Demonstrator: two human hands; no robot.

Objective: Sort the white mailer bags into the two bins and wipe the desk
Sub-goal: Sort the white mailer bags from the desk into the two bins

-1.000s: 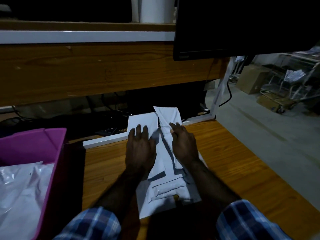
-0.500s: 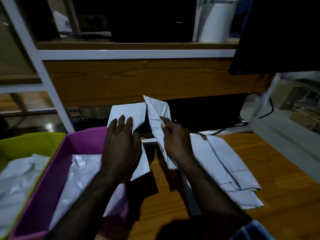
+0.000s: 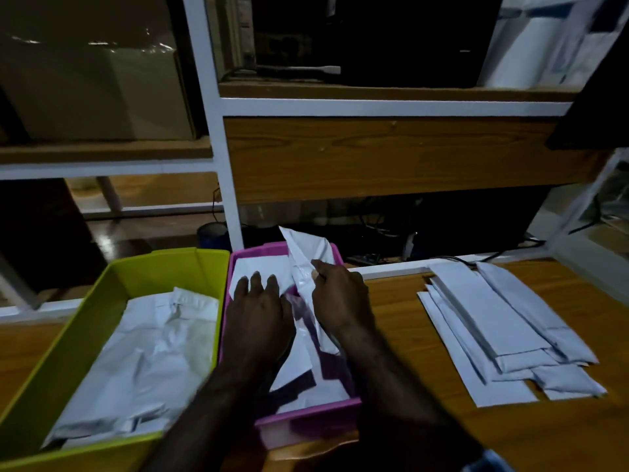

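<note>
Both my hands are over the pink bin, which stands on the wooden desk. My left hand lies flat with straight fingers on a white mailer bag inside the bin. My right hand pinches a second white mailer bag that stands up at the bin's far end. More white bags lie in the pink bin under my hands. The yellow-green bin to the left holds crumpled white bags. A stack of flat white mailer bags lies on the desk at the right.
A white metal shelf frame with wooden boards rises behind the desk. Dark cables and a black monitor's edge are at the back right. The two bins stand side by side, touching.
My hands carried the two mailer bags left from the stack on the desk and lowered them into the pink bin. The view swung left, bringing the yellow-green bin fully into sight.
</note>
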